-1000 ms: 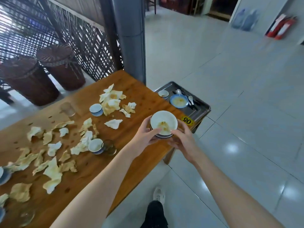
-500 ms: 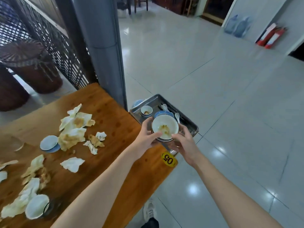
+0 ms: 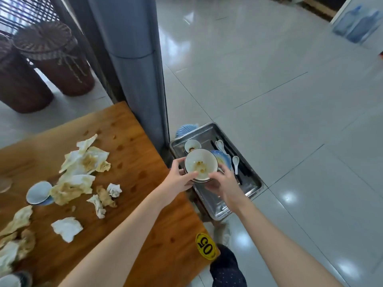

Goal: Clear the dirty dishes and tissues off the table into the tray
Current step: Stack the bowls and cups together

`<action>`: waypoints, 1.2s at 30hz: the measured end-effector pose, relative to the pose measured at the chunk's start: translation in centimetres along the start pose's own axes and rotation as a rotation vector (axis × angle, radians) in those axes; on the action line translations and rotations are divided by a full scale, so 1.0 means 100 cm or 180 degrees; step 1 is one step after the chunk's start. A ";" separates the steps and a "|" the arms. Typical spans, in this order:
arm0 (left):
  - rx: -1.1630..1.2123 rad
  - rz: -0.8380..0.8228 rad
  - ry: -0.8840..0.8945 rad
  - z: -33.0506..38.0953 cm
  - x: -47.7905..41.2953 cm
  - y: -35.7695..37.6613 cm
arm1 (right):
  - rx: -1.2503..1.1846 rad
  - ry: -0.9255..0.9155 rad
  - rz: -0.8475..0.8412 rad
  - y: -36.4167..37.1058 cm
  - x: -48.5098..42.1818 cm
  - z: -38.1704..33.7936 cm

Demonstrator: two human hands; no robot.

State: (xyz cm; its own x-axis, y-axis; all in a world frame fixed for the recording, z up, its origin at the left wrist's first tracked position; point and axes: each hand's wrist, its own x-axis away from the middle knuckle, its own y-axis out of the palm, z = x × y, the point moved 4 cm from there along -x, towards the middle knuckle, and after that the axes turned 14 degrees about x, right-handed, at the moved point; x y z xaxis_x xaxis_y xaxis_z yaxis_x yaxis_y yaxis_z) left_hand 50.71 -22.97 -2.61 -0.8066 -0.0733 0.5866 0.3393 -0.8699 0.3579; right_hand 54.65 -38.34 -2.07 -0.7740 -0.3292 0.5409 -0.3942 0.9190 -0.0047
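- The left hand (image 3: 178, 179) and right hand (image 3: 224, 186) both grasp a stack of dirty bowls (image 3: 201, 164). Their fingers curl round its sides from left and right, and the left thumb lies on the near rim.
- The stack is off the worktop (image 3: 132, 154), just past its right edge, above the left-hand part of the metal tray (image 3: 251, 183). Whether it touches the tray floor cannot be told.
- The top bowl is white inside with brownish food scraps at the bottom.
- The tray sits close beside the worktop's right edge, lower than it, with its far corner near the foot of a grey pillar (image 3: 134, 69).
- In the tray's far half lie a small bowl (image 3: 192, 145), a blue plate (image 3: 222, 160), two white spoons (image 3: 235, 161) and dark chopsticks (image 3: 242, 172). The near half shows bare metal.
- Crumpled, stained tissues (image 3: 83, 162) are strewn over the worktop's left and middle, with a tipped saucer (image 3: 38, 192) among them. The strip of wood along the right edge is bare.
- A yellow "05" sticker (image 3: 205, 246) marks the near right corner.
- To the right of the tray lies open tiled floor (image 3: 290, 121).
- Two wicker baskets (image 3: 56, 59) stand beyond the worktop's far edge.
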 end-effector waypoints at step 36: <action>0.0120 0.1292 -0.0690 -0.073 -0.435 0.027 | 0.1276 0.0863 -0.1139 -0.152 -0.447 0.071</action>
State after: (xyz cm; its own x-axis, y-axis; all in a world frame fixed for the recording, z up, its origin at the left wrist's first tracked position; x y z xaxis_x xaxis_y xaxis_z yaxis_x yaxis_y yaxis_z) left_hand 83.19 -25.66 -32.46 -0.4863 -0.2970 0.8218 0.6273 -0.7733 0.0917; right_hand 91.70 -39.12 -32.19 -0.4255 -0.4877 0.7623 -0.8040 0.5904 -0.0710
